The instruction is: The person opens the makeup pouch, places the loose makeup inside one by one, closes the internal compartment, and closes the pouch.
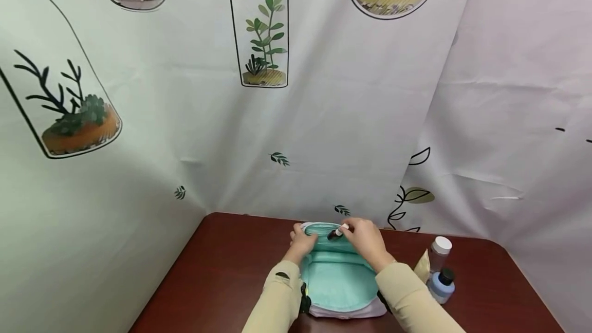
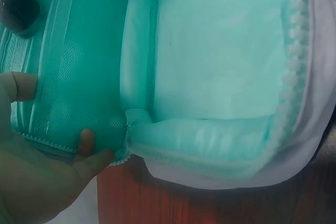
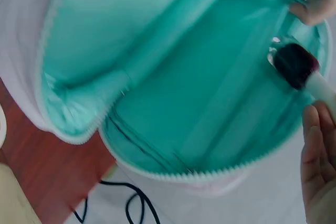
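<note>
A zip-up toiletry bag [image 1: 342, 284] with a teal lining and pale lilac outside lies unfolded on the table, its mesh-pocketed lid [image 2: 92, 61] at the far side. My left hand [image 1: 301, 243] holds the lid by its left edge, with fingertips [image 2: 87, 141] over the teal lining. Between the fingers of my right hand [image 1: 367, 243] is the white cap of a small dark bottle [image 3: 295, 65]. The bottle hangs tilted in front of the lid's pocket, dark end toward the lining.
To the right of the bag stand a clear bottle with a white lid [image 1: 440, 253], a blue bottle with a black cap [image 1: 441, 285] and a cream-coloured tube [image 1: 422, 267]. A black cable [image 3: 142, 198] shows below the bag's edge. Printed fabric [image 1: 342, 117] hangs behind the table.
</note>
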The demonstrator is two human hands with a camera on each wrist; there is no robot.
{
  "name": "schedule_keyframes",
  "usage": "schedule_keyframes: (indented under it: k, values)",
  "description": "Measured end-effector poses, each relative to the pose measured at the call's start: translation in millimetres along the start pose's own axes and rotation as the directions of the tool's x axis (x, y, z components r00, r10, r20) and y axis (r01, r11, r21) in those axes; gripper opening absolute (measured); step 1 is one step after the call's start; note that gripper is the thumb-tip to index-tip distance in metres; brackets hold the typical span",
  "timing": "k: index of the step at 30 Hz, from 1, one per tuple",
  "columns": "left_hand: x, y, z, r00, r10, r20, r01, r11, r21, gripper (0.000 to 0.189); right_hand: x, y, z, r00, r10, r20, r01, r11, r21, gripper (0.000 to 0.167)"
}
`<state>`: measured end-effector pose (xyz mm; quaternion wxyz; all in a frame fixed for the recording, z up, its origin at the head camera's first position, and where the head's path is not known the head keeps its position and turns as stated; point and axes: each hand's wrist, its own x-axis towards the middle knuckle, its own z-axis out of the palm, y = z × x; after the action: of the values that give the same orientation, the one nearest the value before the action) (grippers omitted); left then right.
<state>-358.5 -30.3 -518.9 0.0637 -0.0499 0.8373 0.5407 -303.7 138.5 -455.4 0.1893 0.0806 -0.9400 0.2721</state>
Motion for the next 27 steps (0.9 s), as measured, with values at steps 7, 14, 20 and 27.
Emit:
schedule_keyframes:
  k: [7,14,20,27]
  values:
    - [-2.2,2.9,-1.6,0.999,0.018,0.051,-0.019,1.000,0.014,0.051,-6.0,-1.2,28.1,0.998,0.023,-0.052,-0.021,0.999,0.041,0.018]
    - [-2.7,0.4,-3.4,0.994,0.096,0.049,-0.100,0.990,0.095,0.045,-8.2,-3.9,48.0,0.996,0.065,-0.060,-0.058,0.991,0.117,0.015]
    - [-4.1,0.1,-3.6,0.990,0.125,0.058,-0.131,0.984,0.117,0.046,-12.5,-7.8,57.7,0.995,0.045,0.086,-0.051,0.996,0.068,0.013]
    - [-3.5,-1.1,-7.1,0.990,0.104,0.092,-0.113,0.989,0.100,0.048,-16.6,-7.3,63.8,0.966,0.020,0.258,-0.013,1.000,-0.028,0.042]
